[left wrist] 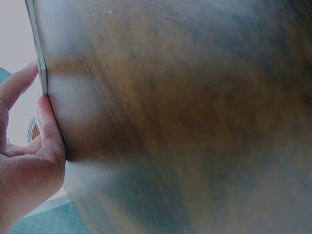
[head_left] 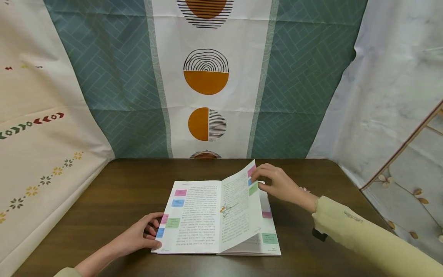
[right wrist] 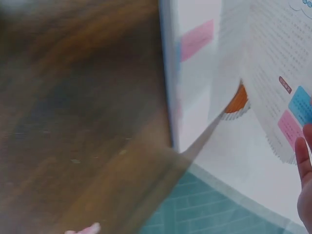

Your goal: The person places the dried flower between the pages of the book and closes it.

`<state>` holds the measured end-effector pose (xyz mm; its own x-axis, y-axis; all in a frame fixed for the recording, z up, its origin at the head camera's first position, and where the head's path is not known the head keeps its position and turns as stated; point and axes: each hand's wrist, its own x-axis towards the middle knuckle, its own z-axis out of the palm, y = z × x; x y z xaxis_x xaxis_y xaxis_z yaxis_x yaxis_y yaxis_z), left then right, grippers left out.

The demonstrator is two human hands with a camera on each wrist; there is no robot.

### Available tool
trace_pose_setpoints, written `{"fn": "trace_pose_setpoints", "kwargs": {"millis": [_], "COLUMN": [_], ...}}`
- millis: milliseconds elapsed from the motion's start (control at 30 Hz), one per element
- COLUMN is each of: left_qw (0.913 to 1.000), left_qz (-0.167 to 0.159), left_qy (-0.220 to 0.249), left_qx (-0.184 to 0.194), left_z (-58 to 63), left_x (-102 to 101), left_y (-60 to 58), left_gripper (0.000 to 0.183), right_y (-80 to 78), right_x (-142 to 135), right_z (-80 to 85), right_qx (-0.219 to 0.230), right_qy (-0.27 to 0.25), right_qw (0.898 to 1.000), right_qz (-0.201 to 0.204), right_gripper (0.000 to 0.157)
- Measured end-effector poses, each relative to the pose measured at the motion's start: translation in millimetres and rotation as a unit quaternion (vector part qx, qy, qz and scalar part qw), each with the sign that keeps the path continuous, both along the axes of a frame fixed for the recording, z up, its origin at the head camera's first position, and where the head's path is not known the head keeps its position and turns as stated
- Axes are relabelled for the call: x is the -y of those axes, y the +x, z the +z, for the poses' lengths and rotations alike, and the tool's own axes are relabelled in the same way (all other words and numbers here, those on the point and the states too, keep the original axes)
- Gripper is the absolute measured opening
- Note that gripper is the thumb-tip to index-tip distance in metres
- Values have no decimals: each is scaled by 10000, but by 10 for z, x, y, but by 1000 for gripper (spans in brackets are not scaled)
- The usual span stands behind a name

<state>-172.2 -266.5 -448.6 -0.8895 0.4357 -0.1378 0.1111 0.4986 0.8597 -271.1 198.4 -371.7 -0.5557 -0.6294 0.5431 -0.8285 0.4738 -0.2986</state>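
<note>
An open book (head_left: 197,242) lies on the table, with pink, blue and green note blocks along its page margins. At its lower left edge, my left hand (head_left: 142,234) holds the book, thumb on the corner and fingers bent at the side. In the left wrist view the thumb and a finger of that left hand (left wrist: 36,151) meet the book's thin edge (left wrist: 40,53). My right hand (head_left: 278,182) pinches the outer edge of a raised page (head_left: 238,207). The right wrist view shows the lifted page (right wrist: 263,58) beside fingertips (right wrist: 302,158).
The dark wooden table (head_left: 104,204) extends around the book. A patterned curtain (head_left: 207,100) hangs behind it, with pale cloth (head_left: 45,154) at the left and marbled cloth (head_left: 387,115) at the right. A small pink item (head_left: 305,189) sits past the right wrist.
</note>
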Motion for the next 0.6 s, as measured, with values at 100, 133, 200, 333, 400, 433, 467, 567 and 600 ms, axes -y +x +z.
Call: {"fn": "trace_pose_setpoints", "kwargs": {"millis": [100,133,200,333,400,433,467,567,600], "left_qw": [10000,10000,10000,10000,10000,10000,10000,10000,10000], "left_qz": [3,6,5,7,4,2,3,-1,1], "left_qy": [2,-4,-19,-31,-26,-25,-26,-22,-20], "left_qx": [-1,-2,-5,-8,-6,-2,-3,8,11], "left_z": [1,3,8,22,25,25,24,16,15], "left_x": [-4,-5,-6,-12,-14,-14,-14,-12,-12], "left_y": [0,0,1,3,4,4,5,5,6], "left_gripper": [86,86,86,86,85,85,85,85,85], "right_y": [-47,-64,-90,-125,-135,-139,-144,-158,-163], "right_x": [65,88,140,250,309,337,365,449,478], "right_z": [55,71,107,169,196,209,219,245,252], "right_qx": [-117,-167,-253,-334,-339,-336,-330,-320,-320], "right_qy": [-89,-110,-148,-224,-260,-273,-283,-308,-324], "right_qw": [9997,9995,9991,9982,9977,9974,9973,9966,9963], "right_qz": [180,230,299,451,535,569,599,693,724], "right_gripper": [25,25,24,21,20,19,19,18,18]}}
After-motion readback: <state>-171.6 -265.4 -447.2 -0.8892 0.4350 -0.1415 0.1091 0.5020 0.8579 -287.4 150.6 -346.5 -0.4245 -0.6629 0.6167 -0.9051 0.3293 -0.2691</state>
